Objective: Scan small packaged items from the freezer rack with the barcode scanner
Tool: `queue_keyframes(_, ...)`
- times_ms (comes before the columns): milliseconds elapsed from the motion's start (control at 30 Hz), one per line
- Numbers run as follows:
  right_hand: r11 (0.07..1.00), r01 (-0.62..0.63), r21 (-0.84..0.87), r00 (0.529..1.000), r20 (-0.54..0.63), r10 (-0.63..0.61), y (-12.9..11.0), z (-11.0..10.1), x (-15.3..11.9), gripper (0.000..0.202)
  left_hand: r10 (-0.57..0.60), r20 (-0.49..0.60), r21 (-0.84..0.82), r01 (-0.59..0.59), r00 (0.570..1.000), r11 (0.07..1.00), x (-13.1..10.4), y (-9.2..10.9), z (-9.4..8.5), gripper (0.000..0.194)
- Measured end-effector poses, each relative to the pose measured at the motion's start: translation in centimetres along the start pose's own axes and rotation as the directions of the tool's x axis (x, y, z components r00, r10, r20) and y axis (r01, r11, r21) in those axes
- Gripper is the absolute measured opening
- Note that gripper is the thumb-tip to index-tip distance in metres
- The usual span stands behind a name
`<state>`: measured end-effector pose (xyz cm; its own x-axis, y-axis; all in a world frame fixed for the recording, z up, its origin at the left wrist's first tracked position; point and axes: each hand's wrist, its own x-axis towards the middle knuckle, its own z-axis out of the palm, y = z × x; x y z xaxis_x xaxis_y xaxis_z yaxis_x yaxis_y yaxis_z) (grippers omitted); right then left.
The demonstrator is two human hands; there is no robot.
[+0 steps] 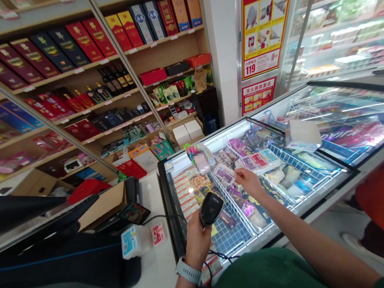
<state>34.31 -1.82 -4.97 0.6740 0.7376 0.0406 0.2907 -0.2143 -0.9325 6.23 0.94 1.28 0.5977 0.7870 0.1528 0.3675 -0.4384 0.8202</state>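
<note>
Left hand point(197, 239) wrapped around black barcode scanner point(211, 207), held over chest freezer point(171, 199) near counter edge. Right hand point(248, 181) pinching flat pink-white packet point(253, 162) above freezer's glass lid. Smartwatch point(187, 271) on left wrist.

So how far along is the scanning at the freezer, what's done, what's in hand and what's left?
Done: nothing shows as scanned; no item lies out on the counter. In hand: the left hand grips a black barcode scanner, and the right hand pinches a small packet over the open chest freezer. Left: the scanner is not yet on the packet.
</note>
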Motion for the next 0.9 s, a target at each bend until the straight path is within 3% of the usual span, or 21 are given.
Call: queue_keyframes(900, 0.999, 0.034, 0.017, 0.999, -0.018, -0.033, -0.6, 0.3, -0.3, 0.027, -0.007, -0.010, -0.026, 0.007, 1.000, 1.000, 0.3, 0.4, -0.1, 0.042)
